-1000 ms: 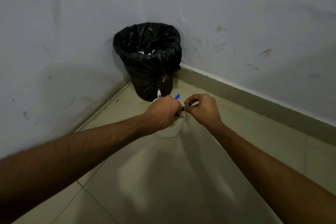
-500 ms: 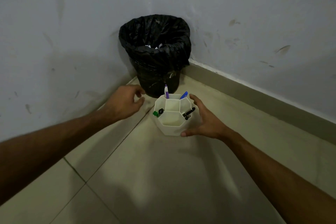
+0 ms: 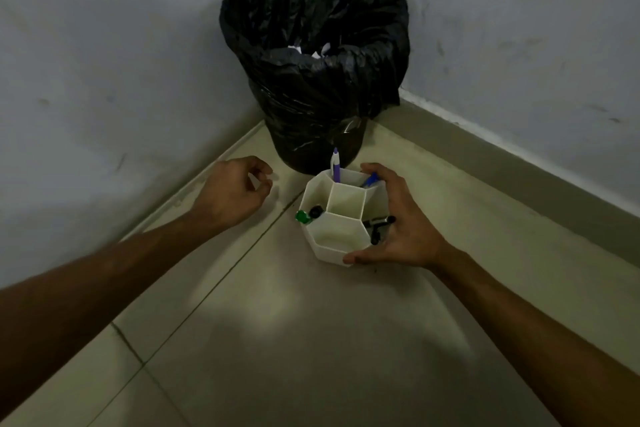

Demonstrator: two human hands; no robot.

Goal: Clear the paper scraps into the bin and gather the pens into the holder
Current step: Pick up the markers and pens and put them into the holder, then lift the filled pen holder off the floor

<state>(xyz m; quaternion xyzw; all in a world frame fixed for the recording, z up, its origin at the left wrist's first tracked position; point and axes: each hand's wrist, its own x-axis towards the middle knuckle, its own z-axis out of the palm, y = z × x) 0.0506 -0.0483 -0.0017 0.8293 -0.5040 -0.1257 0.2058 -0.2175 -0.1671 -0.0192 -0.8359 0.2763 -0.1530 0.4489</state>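
A white honeycomb pen holder (image 3: 341, 236) stands on the floor in front of a black-bagged bin (image 3: 315, 66). In its cells are a purple-and-white pen (image 3: 335, 165), a blue pen (image 3: 371, 180), green and black pens (image 3: 307, 215) and black pens (image 3: 378, 226). My right hand (image 3: 403, 222) wraps the holder's right side, fingers at the far rim and thumb at the near base. To the holder's left my left hand (image 3: 232, 194) hovers with loosely curled fingers and holds nothing. White paper scraps (image 3: 304, 52) show inside the bin.
Two pale walls (image 3: 104, 45) meet in a corner behind the bin, with a skirting strip (image 3: 519, 163) along the right one. The floor is beige tile (image 3: 311, 340) with grout lines running diagonally at the left.
One second ago both hands were at the holder with a pen. The left hand has since moved off to the left, and the right hand has taken hold of the holder's side.
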